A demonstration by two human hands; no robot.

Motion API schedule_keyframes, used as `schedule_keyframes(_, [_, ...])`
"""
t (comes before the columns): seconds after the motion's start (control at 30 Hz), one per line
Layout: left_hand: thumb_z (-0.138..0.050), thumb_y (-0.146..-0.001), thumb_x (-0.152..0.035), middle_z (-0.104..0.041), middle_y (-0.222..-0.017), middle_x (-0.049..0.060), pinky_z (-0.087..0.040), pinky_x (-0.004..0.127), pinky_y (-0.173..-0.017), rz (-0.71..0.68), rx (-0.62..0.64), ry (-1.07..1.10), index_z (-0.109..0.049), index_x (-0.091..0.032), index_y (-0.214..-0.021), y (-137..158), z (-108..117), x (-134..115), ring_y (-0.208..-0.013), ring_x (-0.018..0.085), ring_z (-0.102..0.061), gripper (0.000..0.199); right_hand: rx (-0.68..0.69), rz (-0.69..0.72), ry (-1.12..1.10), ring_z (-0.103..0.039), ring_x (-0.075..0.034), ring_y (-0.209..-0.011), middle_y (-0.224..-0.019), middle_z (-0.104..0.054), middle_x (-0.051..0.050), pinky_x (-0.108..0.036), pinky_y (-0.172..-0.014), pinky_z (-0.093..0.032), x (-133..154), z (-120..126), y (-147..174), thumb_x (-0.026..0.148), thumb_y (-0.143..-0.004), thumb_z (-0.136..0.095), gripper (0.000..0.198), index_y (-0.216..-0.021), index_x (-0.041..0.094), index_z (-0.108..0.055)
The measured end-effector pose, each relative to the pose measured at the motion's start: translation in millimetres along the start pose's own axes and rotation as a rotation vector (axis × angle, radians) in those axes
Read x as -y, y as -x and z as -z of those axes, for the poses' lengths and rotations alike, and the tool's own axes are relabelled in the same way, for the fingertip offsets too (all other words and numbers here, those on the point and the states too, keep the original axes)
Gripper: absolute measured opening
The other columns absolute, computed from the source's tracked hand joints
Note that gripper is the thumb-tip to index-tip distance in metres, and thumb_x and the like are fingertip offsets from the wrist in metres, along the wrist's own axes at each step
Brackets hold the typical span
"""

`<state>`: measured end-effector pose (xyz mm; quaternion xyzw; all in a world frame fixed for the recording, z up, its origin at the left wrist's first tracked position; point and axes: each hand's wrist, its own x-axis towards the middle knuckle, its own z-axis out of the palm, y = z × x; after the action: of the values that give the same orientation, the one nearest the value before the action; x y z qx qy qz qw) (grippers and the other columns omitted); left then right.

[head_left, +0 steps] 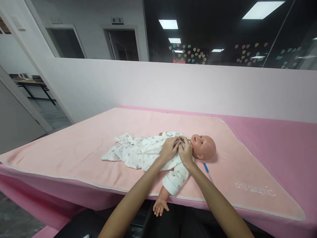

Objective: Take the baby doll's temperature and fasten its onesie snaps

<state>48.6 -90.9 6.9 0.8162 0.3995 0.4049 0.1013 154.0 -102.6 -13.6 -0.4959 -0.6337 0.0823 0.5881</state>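
A baby doll [207, 147] lies on its back with its head to the right, dressed in a white printed romper [150, 150]. Both my hands meet at the romper's upper chest, just below the doll's chin. My left hand [170, 147] has its fingers bent and pinched on the romper's front edge. Close against it, my right hand [185, 150] pinches the same part of the cloth from the head side. Exactly what lies between the fingertips is hidden. One doll arm hangs over the near edge of the table, its hand [160, 206] bare below the sleeve.
A peach blanket [81, 145] covers much of the table over a pink cloth [272, 142]. Beside my right forearm lies a blue-capped pen-like stick [206, 168]. Behind the table rises a white wall [198, 89] with dark glass above. A doorway opens at the left.
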Motion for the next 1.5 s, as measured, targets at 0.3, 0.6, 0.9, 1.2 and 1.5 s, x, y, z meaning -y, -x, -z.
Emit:
schedule_keyframes(0.3, [-0.037,-0.087,-0.028,-0.064,-0.090,0.001,-0.041,0.029,-0.077,0.004,0.034,0.096,-0.058,-0.021,-0.089,-2,6,-3,-0.084,0.016,-0.056,0.022,0.033,0.016,-0.021,-0.056,-0.018,-0.095,-0.100,-0.063,-0.008,-0.030,-0.086,-0.044,-3,1,0,0.007,-0.070,-0.036,0.041,-0.106,0.016,-0.054])
schedule_keyframes(0.6, [-0.039,-0.086,-0.027,-0.067,-0.086,0.000,-0.044,0.025,-0.070,0.047,-0.009,0.196,-0.062,-0.021,-0.090,-3,6,-1,-0.075,0.013,-0.059,0.024,0.039,0.060,-0.051,-0.055,-0.018,-0.102,-0.107,-0.061,-0.008,-0.033,-0.087,-0.045,-3,1,6,0.010,-0.078,-0.032,0.039,-0.112,0.018,-0.050])
schedule_keyframes(0.9, [-0.050,-0.077,-0.019,-0.067,-0.094,0.002,-0.045,0.031,-0.083,-0.031,-0.043,0.143,-0.061,-0.020,-0.094,0,5,0,-0.089,0.017,-0.060,0.020,0.022,-0.011,-0.056,-0.055,-0.018,-0.105,-0.113,-0.059,-0.011,-0.030,-0.088,-0.045,-2,0,7,0.012,-0.079,-0.035,0.039,-0.116,0.015,-0.047])
schedule_keyframes(1.2, [-0.044,-0.084,-0.023,-0.066,-0.095,0.002,-0.043,0.032,-0.081,-0.073,-0.034,0.000,-0.060,-0.022,-0.098,1,2,3,-0.088,0.017,-0.059,0.022,0.003,-0.016,-0.075,-0.053,-0.017,-0.108,-0.117,-0.057,-0.012,-0.031,-0.090,-0.044,-2,-1,7,0.011,-0.080,-0.033,0.041,-0.120,0.014,-0.044])
schedule_keyframes(1.5, [-0.045,-0.079,-0.021,-0.065,-0.084,0.001,-0.041,0.032,-0.078,-0.089,-0.091,-0.104,-0.058,-0.021,-0.090,4,1,1,-0.079,0.016,-0.057,0.017,-0.027,0.008,-0.110,-0.052,-0.017,-0.110,-0.117,-0.057,-0.011,-0.034,-0.091,-0.045,0,0,9,0.013,-0.082,-0.031,0.041,-0.121,0.017,-0.044])
